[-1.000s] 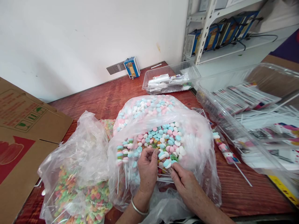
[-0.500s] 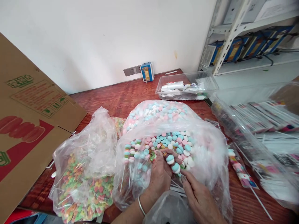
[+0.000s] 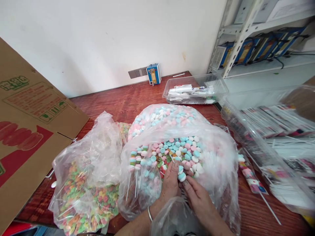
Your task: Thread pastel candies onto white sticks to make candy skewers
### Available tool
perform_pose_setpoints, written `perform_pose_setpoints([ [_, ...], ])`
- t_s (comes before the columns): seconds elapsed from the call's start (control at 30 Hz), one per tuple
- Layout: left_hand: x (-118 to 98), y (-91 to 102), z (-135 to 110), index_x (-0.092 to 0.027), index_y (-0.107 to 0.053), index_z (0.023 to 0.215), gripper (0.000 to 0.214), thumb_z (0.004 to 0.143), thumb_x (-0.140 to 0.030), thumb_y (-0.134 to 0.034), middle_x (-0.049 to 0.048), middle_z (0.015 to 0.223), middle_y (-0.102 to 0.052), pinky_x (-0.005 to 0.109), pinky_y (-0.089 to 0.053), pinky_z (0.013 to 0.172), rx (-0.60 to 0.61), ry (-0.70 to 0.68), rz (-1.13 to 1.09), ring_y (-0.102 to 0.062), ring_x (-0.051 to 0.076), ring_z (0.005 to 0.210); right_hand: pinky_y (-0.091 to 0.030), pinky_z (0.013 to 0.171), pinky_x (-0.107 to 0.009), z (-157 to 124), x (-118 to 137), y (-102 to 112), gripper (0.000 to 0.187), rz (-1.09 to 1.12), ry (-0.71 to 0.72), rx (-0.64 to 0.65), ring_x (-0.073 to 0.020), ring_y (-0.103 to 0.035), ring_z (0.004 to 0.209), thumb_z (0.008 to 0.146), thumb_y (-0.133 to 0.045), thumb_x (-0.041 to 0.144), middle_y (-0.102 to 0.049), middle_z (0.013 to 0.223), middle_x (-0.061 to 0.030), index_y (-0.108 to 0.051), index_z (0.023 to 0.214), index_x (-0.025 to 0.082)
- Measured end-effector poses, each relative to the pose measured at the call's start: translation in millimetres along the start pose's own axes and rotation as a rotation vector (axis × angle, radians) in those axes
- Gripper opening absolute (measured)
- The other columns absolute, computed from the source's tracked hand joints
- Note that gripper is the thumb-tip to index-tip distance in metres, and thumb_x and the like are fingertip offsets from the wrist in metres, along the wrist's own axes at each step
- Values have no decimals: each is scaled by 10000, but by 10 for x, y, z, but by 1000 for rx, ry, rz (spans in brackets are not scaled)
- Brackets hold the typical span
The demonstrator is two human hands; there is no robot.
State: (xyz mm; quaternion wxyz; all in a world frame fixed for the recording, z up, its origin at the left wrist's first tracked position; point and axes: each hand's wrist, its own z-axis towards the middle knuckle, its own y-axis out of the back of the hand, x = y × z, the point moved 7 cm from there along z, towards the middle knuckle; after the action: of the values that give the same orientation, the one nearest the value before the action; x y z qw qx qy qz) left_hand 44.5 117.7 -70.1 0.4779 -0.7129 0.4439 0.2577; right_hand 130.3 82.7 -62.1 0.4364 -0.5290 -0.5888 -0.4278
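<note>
Head view: at far left stands a printed carton (image 3: 29, 114); next, on the red-brown bench (image 3: 110, 105), a clear bag of gummies (image 3: 83, 200). Candy-stacked sticks (image 3: 137, 160) lie at the left of an open bag of pastel candies (image 3: 218, 157). Over its mouth, the left hand (image 3: 171, 180) curls around blue-and-white candies (image 3: 181, 176); the right hand (image 3: 198, 193) bunches thumb and fingers at their lower edge, its hold hidden. Light, even pressure, pieces aligned, would likely avoid crushing. Farther right lies a wrapped candy stick (image 3: 251, 175).
</note>
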Motion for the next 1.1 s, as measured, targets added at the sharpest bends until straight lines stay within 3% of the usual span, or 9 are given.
perform_pose_setpoints([
  [0.1, -351, 69, 92, -197, -579, 1151, 409, 949, -508, -407, 98, 1024, -672, 322, -518, 723, 55, -235, 372, -650, 192, 825, -183, 345, -187, 29, -94, -19, 419, 360, -238, 52, -58, -133, 387, 841, -516, 621, -268, 527, 113, -559, 857, 205],
  [0.17, -712, 119, 139, -220, -608, 1146, 271, 960, -323, -440, 93, 1088, -650, 371, -489, 884, -28, -555, 852, -620, 215, 967, -135, 357, -179, 32, -106, 32, 427, 450, -276, 31, -47, -91, 408, 798, -580, 628, -246, 535, 121, -552, 855, 206],
  [0.23, -923, 109, 205, -226, -651, 1057, 256, 924, -159, -442, 94, 1059, -645, 413, -463, 935, -64, -786, 1288, -584, 247, 1038, -129, 365, -185, 28, -115, 93, 421, 444, -268, -3, -48, -105, 413, 777, -612, 620, -248, 530, 119, -551, 834, 208],
  [0.33, -986, 139, 360, -196, -625, 1123, 317, 867, -71, -487, 117, 1089, -637, 422, -480, 879, -103, -870, 1761, -565, 280, 1027, -108, 368, -194, 7, -166, 94, 415, 423, -282, 11, -51, -100, 417, 776, -606, 621, -229, 525, 121, -534, 815, 214],
  [0.4, -961, 153, 413, -185, -612, 1123, 295, 862, -85, -520, 116, 1094, -632, 412, -484, 847, -110, -872, 1923, -560, 284, 1001, -99, 368, -190, -5, -203, 70, 416, 431, -283, 32, -51, -93, 426, 771, -618, 618, -218, 525, 125, -510, 802, 218],
  [0.67, -909, 136, 237, -195, -588, 919, 145, 902, -102, -478, 108, 1089, -622, 417, -452, 912, -101, -1016, 1906, -553, 269, 1043, -123, 371, -195, -6, -279, 107, 381, 392, -227, 20, -61, -141, 422, 812, -578, 587, -229, 513, 116, -480, 750, 224],
  [0.87, -860, 183, 186, -199, -538, 888, 132, 903, -96, -456, 71, 885, -621, 318, -468, 714, -122, -1031, 1764, -599, 217, 835, -127, 370, -182, -11, -303, 91, 341, 384, -231, 16, -63, -184, 435, 824, -565, 540, -294, 542, 100, -472, 753, 220],
  [1.03, -743, 91, 223, -217, -540, 908, 203, 897, -60, -412, 72, 1018, -626, 324, -482, 811, 67, -971, 1704, -606, 208, 972, -161, 371, -181, -15, -287, 94, 314, 312, -200, 21, -70, -212, 433, 856, -510, 511, -326, 546, 92, -473, 751, 217],
  [1.1, -736, 74, 210, -217, -555, 914, 152, 901, -105, -454, 81, 1068, -628, 353, -473, 867, 78, -956, 1682, -597, 222, 1017, -165, 371, -186, -13, -269, 97, 301, 294, -188, 27, -73, -206, 427, 864, -494, 501, -313, 537, 96, -486, 762, 217],
])
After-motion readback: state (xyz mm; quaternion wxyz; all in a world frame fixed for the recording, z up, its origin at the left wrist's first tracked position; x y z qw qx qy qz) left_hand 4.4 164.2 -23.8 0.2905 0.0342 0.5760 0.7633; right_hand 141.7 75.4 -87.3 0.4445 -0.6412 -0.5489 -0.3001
